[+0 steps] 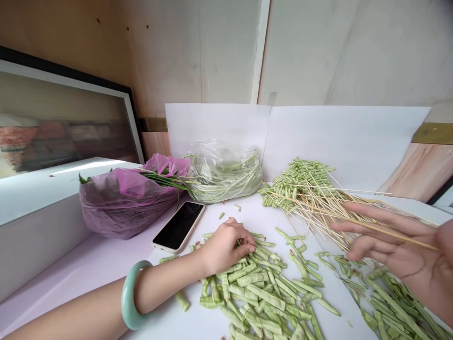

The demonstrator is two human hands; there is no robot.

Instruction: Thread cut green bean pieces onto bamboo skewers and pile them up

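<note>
My left hand (230, 246), with a pale green bangle (131, 295) on its wrist, rests at the upper edge of a pile of cut green bean pieces (262, 293). Its fingers are curled together, and what they hold, if anything, is hidden. At the right, my right hand (399, 241) is turned palm up with its fingers stretched. A thin wooden skewer (392, 232) lies across its palm and fingers. Just beyond that hand are many loose skewers (318, 208), beside a stack of bean pieces threaded on skewers (300, 177).
A black-screened phone (180, 225) lies left of the beans. Behind it are a purple bag (123, 203) with green stalks and a clear bag (226, 179) of long beans. More cut beans (399, 302) lie at the lower right. White boards (339, 141) stand at the back.
</note>
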